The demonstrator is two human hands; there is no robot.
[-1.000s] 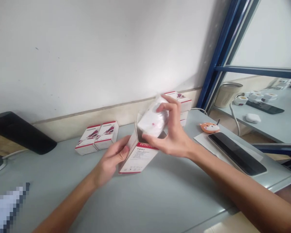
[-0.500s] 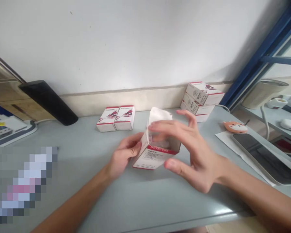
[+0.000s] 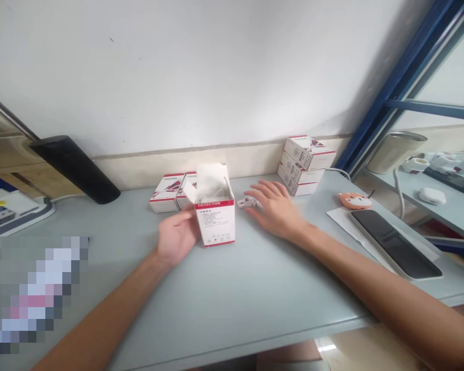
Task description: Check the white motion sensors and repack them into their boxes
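A white and red cardboard box (image 3: 218, 224), marked DETECTOR, stands upright on the table with its top flaps open. My left hand (image 3: 178, 237) holds it at its left side, the fingertips partly hidden behind it. Pale wrapping shows inside the box mouth. Just right of the box lies a small white plastic piece (image 3: 246, 201). Over its right end is my right hand (image 3: 276, 208), fingers stretched out and apart, the thumb close to the piece; whether they touch, I cannot tell.
Two closed boxes (image 3: 166, 191) lie behind my left hand. Several more are stacked (image 3: 303, 165) near the wall. A black cylinder (image 3: 77, 170) leans at the left. On the right are an orange animal-faced object (image 3: 354, 201) and a phone-like device (image 3: 394, 245) on paper.
The box has moved left and now stands upright. My right hand has left the box mouth and come down to its right, where the white piece now shows on the table.
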